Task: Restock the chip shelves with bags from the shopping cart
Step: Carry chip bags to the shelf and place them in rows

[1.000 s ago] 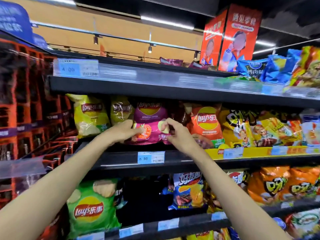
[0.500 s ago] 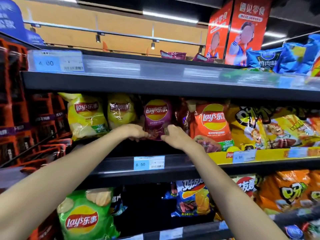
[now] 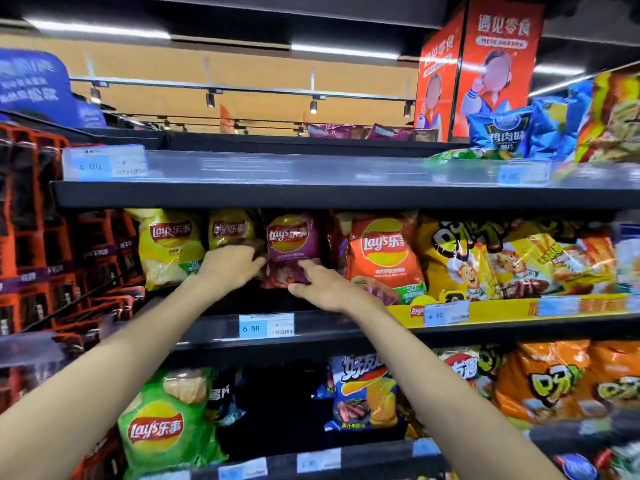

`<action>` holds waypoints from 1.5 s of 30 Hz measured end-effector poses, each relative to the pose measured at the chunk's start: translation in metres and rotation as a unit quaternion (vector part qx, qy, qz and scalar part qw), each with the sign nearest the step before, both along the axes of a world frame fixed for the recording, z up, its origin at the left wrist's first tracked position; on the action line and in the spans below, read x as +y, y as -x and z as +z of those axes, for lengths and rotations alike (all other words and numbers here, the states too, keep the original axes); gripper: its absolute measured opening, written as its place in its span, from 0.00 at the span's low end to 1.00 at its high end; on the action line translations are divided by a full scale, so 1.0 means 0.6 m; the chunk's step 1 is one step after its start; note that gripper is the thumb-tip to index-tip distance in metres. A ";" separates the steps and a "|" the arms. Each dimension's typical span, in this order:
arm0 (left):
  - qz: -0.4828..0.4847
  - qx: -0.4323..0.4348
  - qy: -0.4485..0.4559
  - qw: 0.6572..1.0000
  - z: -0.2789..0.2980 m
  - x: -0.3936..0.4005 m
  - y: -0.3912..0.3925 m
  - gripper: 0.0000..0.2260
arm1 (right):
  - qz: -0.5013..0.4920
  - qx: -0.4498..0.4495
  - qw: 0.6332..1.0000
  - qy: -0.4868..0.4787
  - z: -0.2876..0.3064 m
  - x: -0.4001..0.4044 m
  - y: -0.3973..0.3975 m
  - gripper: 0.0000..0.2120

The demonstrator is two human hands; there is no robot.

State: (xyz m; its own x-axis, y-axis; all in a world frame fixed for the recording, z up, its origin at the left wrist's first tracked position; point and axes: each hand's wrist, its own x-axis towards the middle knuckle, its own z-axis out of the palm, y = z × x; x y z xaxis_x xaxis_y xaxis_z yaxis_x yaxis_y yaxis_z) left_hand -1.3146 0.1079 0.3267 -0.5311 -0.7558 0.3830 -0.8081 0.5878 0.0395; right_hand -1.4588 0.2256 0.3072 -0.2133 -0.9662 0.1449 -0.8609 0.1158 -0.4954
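Both your hands are on the purple bag, which stands upright on the middle shelf between a yellow bag and an orange bag. You look to be seating it in its slot. Your left hand cups its left edge, fingers curled; your right hand presses its lower corner with fingers fairly straight. Next, let go and reach for another bag.
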 end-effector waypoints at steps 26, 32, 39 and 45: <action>0.104 0.068 0.105 0.987 -0.262 0.398 -0.406 0.12 | 0.239 0.226 0.931 0.159 -0.183 0.229 -0.294 0.12; 0.218 0.032 0.093 0.971 -0.309 0.491 -0.576 0.13 | 0.329 0.252 0.893 0.174 -0.222 0.244 -0.463 0.12; 0.341 0.002 0.044 0.939 -0.356 0.643 -0.795 0.12 | 0.437 0.244 0.851 0.155 -0.270 0.314 -0.707 0.14; 0.449 0.028 0.006 0.893 -0.377 0.804 -0.995 0.12 | 0.516 0.205 0.818 0.153 -0.296 0.405 -0.940 0.15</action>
State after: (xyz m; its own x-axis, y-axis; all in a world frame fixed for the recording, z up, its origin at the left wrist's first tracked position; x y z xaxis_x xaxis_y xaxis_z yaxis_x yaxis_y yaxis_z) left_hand -0.7174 0.5902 0.1002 0.3082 -0.8629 0.4006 -0.9506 -0.2963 0.0930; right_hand -0.8946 0.4687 0.1295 0.8190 -0.5072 0.2684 -0.5237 -0.8518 -0.0116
